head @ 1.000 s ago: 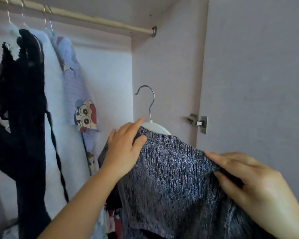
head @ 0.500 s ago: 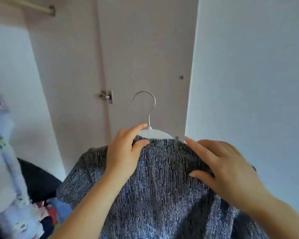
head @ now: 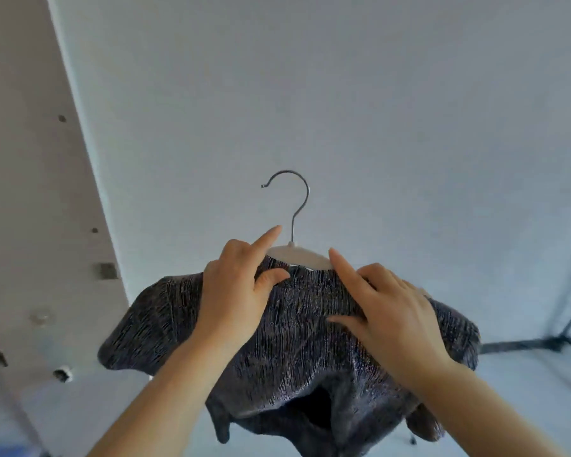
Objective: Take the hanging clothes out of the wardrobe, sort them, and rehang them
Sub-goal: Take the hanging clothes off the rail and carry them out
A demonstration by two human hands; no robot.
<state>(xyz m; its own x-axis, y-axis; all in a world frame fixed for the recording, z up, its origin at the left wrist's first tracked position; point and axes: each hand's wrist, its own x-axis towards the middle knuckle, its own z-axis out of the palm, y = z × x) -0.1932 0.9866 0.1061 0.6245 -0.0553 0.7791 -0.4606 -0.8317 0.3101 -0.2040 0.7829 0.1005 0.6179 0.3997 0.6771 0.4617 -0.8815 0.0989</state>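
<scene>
In front of the pale wall (head: 343, 94), beside the wardrobe panel (head: 30, 192) at the left, I had the dark glittery top (head: 297, 328) held up on its white hanger (head: 302, 257), its metal hook (head: 299, 199) upright in the air. The left hand (head: 238, 298) pinched one shoulder, thumb on the neckline, forefinger straight. The right hand (head: 393, 321) gripped the other shoulder, thumb spread across the fabric, forefinger along the hanger, the other fingers curled over behind. A black stand (head: 567, 328) stood far right.

Pale wall (head: 343, 94) — beige drilled panel (head: 30, 159) left, dark stand legs (head: 541, 343) right
</scene>
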